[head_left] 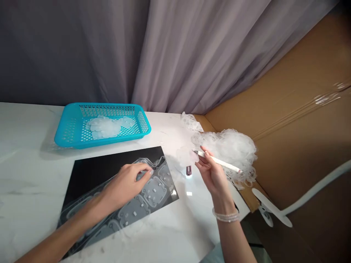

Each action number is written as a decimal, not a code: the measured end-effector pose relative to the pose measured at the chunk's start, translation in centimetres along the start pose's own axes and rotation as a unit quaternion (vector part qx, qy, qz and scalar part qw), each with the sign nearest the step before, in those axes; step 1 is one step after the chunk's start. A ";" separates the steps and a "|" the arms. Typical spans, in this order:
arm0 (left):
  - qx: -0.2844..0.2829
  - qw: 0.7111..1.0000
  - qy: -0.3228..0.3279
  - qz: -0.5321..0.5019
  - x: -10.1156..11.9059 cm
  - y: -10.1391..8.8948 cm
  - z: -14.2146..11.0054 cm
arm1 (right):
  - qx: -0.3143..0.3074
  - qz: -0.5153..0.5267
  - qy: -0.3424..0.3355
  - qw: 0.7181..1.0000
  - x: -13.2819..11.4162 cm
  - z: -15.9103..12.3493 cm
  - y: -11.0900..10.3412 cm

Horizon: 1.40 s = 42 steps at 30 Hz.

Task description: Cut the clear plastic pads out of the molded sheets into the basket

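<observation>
Pen (229, 166), white with a dark pointed tip, lies in the right hand (212, 172), pinched between thumb and fingers, its tip aimed left and its rear end out over the scrap pile (236, 149). Translucent piece (187, 156) with a rounded outline at the pen's tip, just left of the right fingertips; tip overlaps its right edge. Cannot tell whether fingers or tip carry the piece.

Left hand (128, 180) over the patterned clear sheet (155, 190), back of hand up, thumb and forefinger drawn nearly together near the sheet's upper edge. Cannot tell whether film sits between them. Sheet shows a run of frosted rounded shapes with small marks inside; it lies across a black mat (95, 164) on the white table (170, 235). Pen and piece are both to the right of mat and left hand.

Small dark reddish object (188, 170) on the table just below the piece, bright light spot at its near end. Blue basket (82, 145) beyond the mat, loose translucent pieces (105, 127) heaped inside. Scrap pile, crumpled and lacy, right of the right hand, against the cardboard (301, 91). Beaded bracelet (226, 216) on right wrist.

Writing: reddish mark near the pen's rear end, too small to read.
</observation>
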<state>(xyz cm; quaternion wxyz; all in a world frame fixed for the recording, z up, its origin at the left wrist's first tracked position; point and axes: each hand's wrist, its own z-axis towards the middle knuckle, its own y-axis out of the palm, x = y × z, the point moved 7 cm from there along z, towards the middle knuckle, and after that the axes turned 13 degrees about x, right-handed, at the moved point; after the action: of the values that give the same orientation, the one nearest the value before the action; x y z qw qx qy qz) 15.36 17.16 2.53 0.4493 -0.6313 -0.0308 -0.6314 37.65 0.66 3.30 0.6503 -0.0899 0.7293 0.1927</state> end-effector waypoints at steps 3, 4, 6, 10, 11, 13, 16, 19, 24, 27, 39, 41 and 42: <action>-0.043 0.916 -0.203 -0.343 0.8 1.0 -0.7 | -0.073 -0.067 -0.064 0.993 -0.1 -4.1 4.2; -0.051 0.863 -0.261 -0.429 1.0 1.4 -1.0 | -0.123 -0.102 -0.089 0.983 -0.1 -5.7 5.6; -0.041 0.769 -0.349 -0.534 0.8 1.8 -1.5 | -0.233 -0.156 -0.122 0.952 -0.1 -8.7 8.0; -0.012 0.680 -0.422 -0.600 0.1 1.2 -1.9 | -0.201 -0.138 -0.162 0.956 -1.0 -9.8 7.9; -0.007 0.670 -0.428 -0.607 0.0 0.9 -1.9 | -0.142 -0.123 -0.162 0.969 -1.2 -9.0 7.1; 0.002 0.656 -0.434 -0.617 0.0 0.3 -1.8 | -0.051 -0.088 -0.135 0.986 -0.9 -7.3 5.8; 0.004 0.645 -0.434 -0.629 0.4 -0.2 -1.6 | -0.044 -0.040 -0.050 0.997 0.5 -5.6 5.7; -0.005 0.645 -0.429 -0.632 0.6 -0.2 -1.6 | -0.076 -0.022 0.013 0.997 1.6 -5.5 6.6; -0.016 0.646 -0.422 -0.636 0.3 0.2 -1.7 | -0.119 -0.005 0.057 0.991 2.3 -6.3 7.9; -0.019 0.650 -0.421 -0.632 0.1 0.3 -1.8 | -0.139 -0.002 0.074 0.988 2.4 -6.7 8.5; 0.030 0.683 -0.461 -0.566 -1.5 1.6 -2.5 | -0.073 -0.171 -0.183 0.965 0.0 -7.8 8.4; 0.021 0.697 -0.434 -0.571 -1.3 2.1 -2.5 | -0.157 -0.188 -0.194 0.950 0.8 -9.5 9.7; 0.025 0.710 -0.419 -0.566 -1.4 2.2 -2.5 | -0.199 -0.193 -0.189 0.942 1.3 -10.3 10.1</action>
<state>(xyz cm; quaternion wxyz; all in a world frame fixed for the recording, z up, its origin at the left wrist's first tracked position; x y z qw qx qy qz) 14.53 15.08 -0.30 -0.0354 -0.6835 -0.5834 -0.4374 24.22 5.96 4.55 0.7698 -0.3184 0.5084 0.2181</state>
